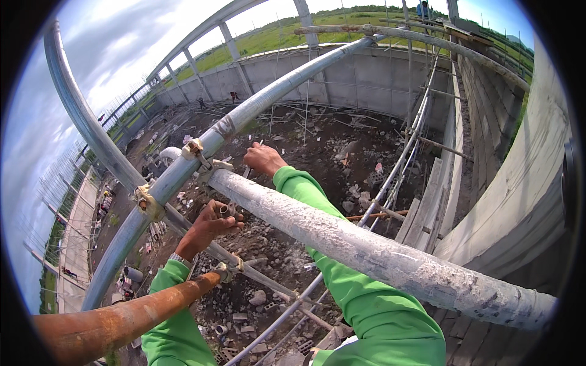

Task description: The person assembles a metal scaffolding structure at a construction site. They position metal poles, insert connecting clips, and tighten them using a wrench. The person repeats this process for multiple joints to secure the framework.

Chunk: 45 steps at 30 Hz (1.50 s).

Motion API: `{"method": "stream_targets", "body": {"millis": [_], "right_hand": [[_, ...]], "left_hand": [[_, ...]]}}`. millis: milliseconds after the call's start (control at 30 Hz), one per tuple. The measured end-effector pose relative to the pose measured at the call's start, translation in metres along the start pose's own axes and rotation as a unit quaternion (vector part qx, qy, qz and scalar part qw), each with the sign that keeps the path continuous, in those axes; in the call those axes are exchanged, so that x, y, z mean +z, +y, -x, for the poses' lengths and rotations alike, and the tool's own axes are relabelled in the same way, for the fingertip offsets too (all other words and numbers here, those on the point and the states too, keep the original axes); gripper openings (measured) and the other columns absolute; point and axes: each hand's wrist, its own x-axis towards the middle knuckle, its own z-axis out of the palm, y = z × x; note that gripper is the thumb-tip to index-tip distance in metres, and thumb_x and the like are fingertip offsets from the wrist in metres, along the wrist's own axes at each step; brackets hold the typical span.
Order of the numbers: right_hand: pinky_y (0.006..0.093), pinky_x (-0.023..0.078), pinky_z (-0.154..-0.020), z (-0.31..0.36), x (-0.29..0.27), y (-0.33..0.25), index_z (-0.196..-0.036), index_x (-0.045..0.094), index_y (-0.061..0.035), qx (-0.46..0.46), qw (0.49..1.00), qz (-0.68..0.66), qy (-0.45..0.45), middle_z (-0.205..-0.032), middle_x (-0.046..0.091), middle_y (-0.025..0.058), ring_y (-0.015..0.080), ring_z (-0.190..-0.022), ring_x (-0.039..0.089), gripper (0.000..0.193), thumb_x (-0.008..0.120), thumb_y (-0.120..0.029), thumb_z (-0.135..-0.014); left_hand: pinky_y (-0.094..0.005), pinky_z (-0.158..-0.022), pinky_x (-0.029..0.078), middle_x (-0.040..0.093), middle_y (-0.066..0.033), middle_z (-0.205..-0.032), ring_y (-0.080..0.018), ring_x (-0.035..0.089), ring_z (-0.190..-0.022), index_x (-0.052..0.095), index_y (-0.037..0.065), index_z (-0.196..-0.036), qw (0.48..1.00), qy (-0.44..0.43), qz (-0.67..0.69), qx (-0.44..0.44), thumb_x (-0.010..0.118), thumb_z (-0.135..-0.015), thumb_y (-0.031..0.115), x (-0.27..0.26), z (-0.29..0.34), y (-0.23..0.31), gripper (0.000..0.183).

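My left hand [210,229] is closed around a small metal piece with a round ring [228,210], below the joint of the scaffold tubes. Further up and to the right, my right hand [265,160] is closed on a thin light-coloured rod [247,171], whose ends stick out above and below the fist; its kind is not clear. Between my arms runs a cement-crusted scaffold tube [366,250], passing over my right sleeve. Its far end meets a long galvanized tube [250,110] near a scaffold clamp [193,148]. Another clamp [146,202] joins crossing tubes at the left.
A rusty tube [128,314] crosses over my left forearm. Far below lies ground strewn with rubble [259,297]. Concrete walls [378,79] enclose the site, and a curved concrete column [519,165] rises at right beside planks [427,198]. A person [423,9] is at the top right.
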Motion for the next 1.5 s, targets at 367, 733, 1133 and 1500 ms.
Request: {"method": "stream_targets", "body": {"millis": [367, 733, 1133, 1500], "right_hand": [[0.0514, 0.056, -0.085, 0.200, -0.046, -0.068, -0.106, 0.075, -0.0084, 0.100, 0.994, 0.016, 0.045, -0.096, 0.077, 0.0170, 0.0353, -0.092, 0.075, 0.037, 0.072, -0.045, -0.101], [0.0443, 0.065, -0.071, 0.260, -0.171, -0.218, -0.100, 0.078, -0.0038, 0.181, 0.981, 0.012, 0.075, -0.093, 0.079, 0.0146, 0.0315, -0.083, 0.081, 0.013, 0.070, -0.011, -0.092], [0.0380, 0.053, -0.046, 0.194, -0.195, -0.327, -0.104, 0.080, 0.0046, 0.266, 0.938, 0.224, -0.013, -0.099, 0.069, 0.0193, 0.0276, -0.080, 0.074, 0.024, 0.073, -0.015, -0.091], [0.0373, 0.047, -0.048, 0.187, -0.176, -0.343, -0.097, 0.079, 0.0063, 0.300, 0.903, 0.305, 0.048, -0.092, 0.068, 0.0176, 0.0248, -0.077, 0.070, 0.023, 0.071, -0.014, -0.089]], "left_hand": [[-0.0357, -0.101, 0.057, 0.064, -0.0016, -0.117, -0.0157, 0.068, -0.105, 0.052, 0.002, -0.149, 0.996, -0.020, -0.013, 0.089, 0.078, -0.101, 0.014, -0.038, 0.015, -0.048, 0.056], [-0.0385, -0.107, 0.059, 0.067, -0.0104, -0.134, -0.0220, 0.067, -0.122, 0.060, -0.002, -0.145, 0.981, -0.131, 0.099, 0.099, 0.073, -0.102, 0.004, -0.053, -0.025, -0.009, 0.045], [-0.0442, -0.116, 0.051, 0.066, -0.0201, -0.142, -0.0327, 0.063, -0.135, 0.056, -0.001, -0.149, 0.944, -0.216, 0.213, 0.133, 0.070, -0.103, 0.005, -0.057, -0.043, -0.020, 0.049], [-0.0439, -0.111, 0.055, 0.068, -0.0187, -0.139, -0.0306, 0.067, -0.127, 0.057, 0.002, -0.144, 0.925, -0.231, 0.222, 0.204, 0.066, -0.106, 0.007, -0.053, -0.039, -0.029, 0.039]]}}
